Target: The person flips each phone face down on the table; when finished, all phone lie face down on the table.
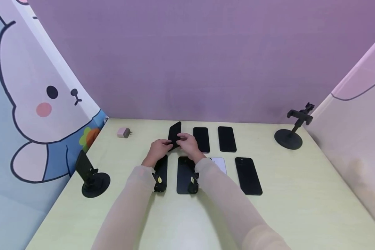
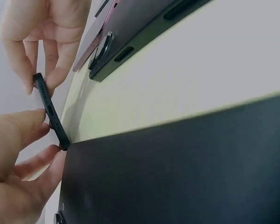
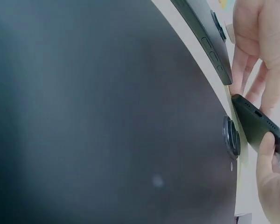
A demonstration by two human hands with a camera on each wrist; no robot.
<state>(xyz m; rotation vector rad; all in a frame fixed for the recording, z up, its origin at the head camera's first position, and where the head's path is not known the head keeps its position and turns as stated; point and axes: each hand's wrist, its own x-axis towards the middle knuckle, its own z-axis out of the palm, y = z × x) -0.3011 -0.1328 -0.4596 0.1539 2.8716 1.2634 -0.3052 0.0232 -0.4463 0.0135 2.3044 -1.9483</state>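
Note:
A dark smartphone (image 1: 174, 134) is tilted up off the table behind the front row of phones. My left hand (image 1: 158, 150) pinches its lower left edge between fingers and thumb. On its right edge, my right hand (image 1: 189, 146) pinches it as well. In the left wrist view the phone (image 2: 51, 112) shows its bottom edge with the port, fingers of both hands at its ends. The right wrist view has the same phone (image 3: 257, 120) held at a slant. Below my forearms lie two dark phones, one on the left (image 1: 161, 170) and one beside it (image 1: 183, 177), each partly covered.
Two dark phones (image 1: 201, 139) (image 1: 227, 139) lie in the back row. A white phone (image 1: 219, 164) and a black phone (image 1: 248, 176) lie in front. A phone stand (image 1: 289, 138) is at right, another stand (image 1: 95, 184) at left. A pink-and-grey charger plug (image 1: 124, 132) sits at back left.

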